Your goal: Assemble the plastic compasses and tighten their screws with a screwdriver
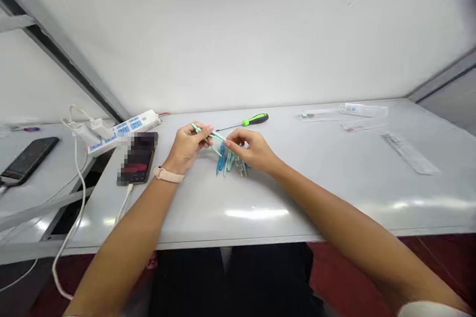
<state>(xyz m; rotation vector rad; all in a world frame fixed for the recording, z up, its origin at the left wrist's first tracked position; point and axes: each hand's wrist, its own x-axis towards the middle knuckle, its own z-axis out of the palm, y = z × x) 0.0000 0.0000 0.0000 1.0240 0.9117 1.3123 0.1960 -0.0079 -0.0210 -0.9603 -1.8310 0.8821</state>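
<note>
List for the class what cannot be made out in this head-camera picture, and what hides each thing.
Head view:
Pile: right hand covers part of it, so the count is unclear.
Teal stick: left hand hides its middle.
Phone: screen blurred.
Packets: labels too small to read.

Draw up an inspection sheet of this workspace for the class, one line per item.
Surface: white tabletop, glare near the front edge.
Job's things: slim teal piece above a pile of teal and blue plastic parts.
Grippers: left hand holds the piece; right hand has its fingers at the far end.
Clutter: green-handled screwdriver, phone, packets.
Cables: white cable beside a power strip.
Surroundings: white wall, side table with another phone.
</note>
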